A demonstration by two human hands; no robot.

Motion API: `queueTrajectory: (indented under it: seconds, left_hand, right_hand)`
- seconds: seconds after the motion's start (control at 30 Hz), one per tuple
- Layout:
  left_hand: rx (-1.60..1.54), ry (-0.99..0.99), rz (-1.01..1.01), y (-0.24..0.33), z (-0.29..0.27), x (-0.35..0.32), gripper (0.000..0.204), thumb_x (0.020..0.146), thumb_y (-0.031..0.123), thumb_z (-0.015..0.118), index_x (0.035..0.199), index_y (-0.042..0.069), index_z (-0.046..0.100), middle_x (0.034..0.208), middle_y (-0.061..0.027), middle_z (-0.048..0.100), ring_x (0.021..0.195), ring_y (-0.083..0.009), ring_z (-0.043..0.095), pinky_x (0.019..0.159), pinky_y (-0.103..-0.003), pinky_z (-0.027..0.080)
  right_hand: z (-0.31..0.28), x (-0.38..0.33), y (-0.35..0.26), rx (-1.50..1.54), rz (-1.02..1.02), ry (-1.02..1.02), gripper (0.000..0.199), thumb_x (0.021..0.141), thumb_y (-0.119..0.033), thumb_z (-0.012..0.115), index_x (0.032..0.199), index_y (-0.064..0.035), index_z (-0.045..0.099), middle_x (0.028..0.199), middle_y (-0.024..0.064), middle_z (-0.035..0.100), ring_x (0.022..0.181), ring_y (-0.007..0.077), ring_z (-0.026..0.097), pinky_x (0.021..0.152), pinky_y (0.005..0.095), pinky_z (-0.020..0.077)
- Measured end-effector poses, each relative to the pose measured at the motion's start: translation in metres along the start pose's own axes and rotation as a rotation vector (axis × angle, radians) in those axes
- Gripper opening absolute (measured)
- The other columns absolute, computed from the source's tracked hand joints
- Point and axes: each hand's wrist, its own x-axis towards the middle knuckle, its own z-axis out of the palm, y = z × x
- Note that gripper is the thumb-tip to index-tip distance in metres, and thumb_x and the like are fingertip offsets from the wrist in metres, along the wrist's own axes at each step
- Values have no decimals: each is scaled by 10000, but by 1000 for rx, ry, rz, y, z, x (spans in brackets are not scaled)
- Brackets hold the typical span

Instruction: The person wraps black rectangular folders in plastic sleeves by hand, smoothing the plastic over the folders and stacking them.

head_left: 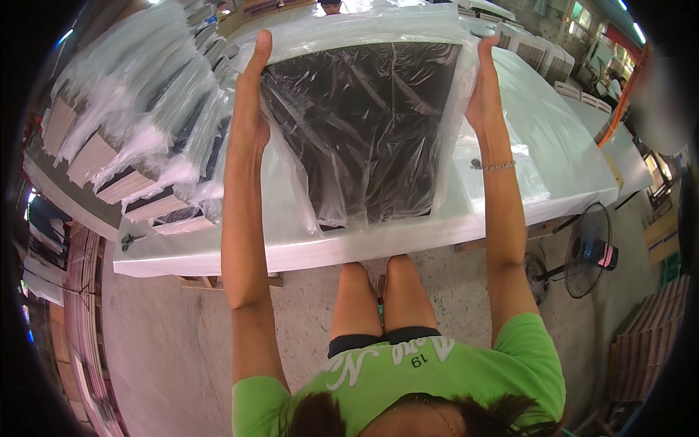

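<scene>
In the head view, a dark flat panel (364, 124) lies on a white worktable (553, 167), already inside a clear plastic bag (306, 197) whose loose, crinkled end trails toward the table's near edge. As far as the picture shows, the bagging is largely done: the film covers the whole panel, while the bag mouth at the near edge looks open and unsealed, so closing it and moving the panel off appear to be what is left. The left hand (251, 102) lies along the panel's left side, fingers pressed together and stretched straight toward the far corner, thumb side against the film; it seems to clamp the edge rather than pinch it. The right hand (482, 84) mirrors it on the panel's right side, fingers together and wrapped over the far right corner, a thin bracelet (494, 166) on the wrist. The panel thus sits between the two hands, touching both. To the left of the panel, on the same table, a row of bagged panels (145, 138) stands leaning on edge, and small scissors (131, 239) lie near the table's near left corner. A floor fan (588, 251) stands below the table's right end.
</scene>
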Motion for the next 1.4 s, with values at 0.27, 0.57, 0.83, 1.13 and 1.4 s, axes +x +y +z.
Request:
queueTrajectory:
  seconds: [0.27, 0.57, 0.83, 1.13, 1.4]
  left_hand:
    - [-107, 17, -29, -13, -2, 30, 431, 763, 215, 605, 1094, -38, 496, 967, -103, 574, 860, -194, 564, 729, -319, 459]
    - [-88, 20, -82, -4, -4, 31, 395, 764, 231, 599, 1090, 17, 534, 967, -90, 581, 867, -185, 559, 772, -305, 434]
    - [-214, 24, 85, -34, -5, 17, 613, 799, 305, 605, 1258, -29, 373, 1162, -135, 492, 1058, -203, 477, 912, -320, 365]
    - [76, -106, 0, -174, -44, -94, 868, 718, 306, 738, 1342, -1, 217, 1279, -158, 378, 1180, -253, 379, 984, -350, 306]
    - [-9, -129, -156, -180, -47, -111, 742, 722, 292, 744, 1264, -16, 342, 1179, -142, 488, 1078, -227, 470, 931, -320, 353]
  right_hand:
    - [16, 42, 1, -279, -28, -120, 364, 759, -269, 669, 1033, -35, 612, 1026, 29, 598, 996, 129, 508, 890, 265, 367]
    - [9, 65, -3, -302, 117, -165, 286, 781, -207, 641, 986, -9, 618, 924, 43, 622, 806, 97, 570, 702, 227, 456]
    - [7, 53, 8, -259, 47, -10, 485, 806, -342, 610, 1153, -11, 534, 1134, 52, 552, 1055, 139, 492, 951, 259, 326]
    - [-45, -67, 88, -319, 98, -187, 833, 731, -383, 709, 1314, 44, 294, 1276, 157, 424, 1193, 229, 389, 1007, 330, 288]
    - [-62, -111, 135, -259, 146, -25, 759, 755, -365, 692, 1277, 53, 331, 1179, 148, 488, 1110, 234, 443, 956, 322, 322]
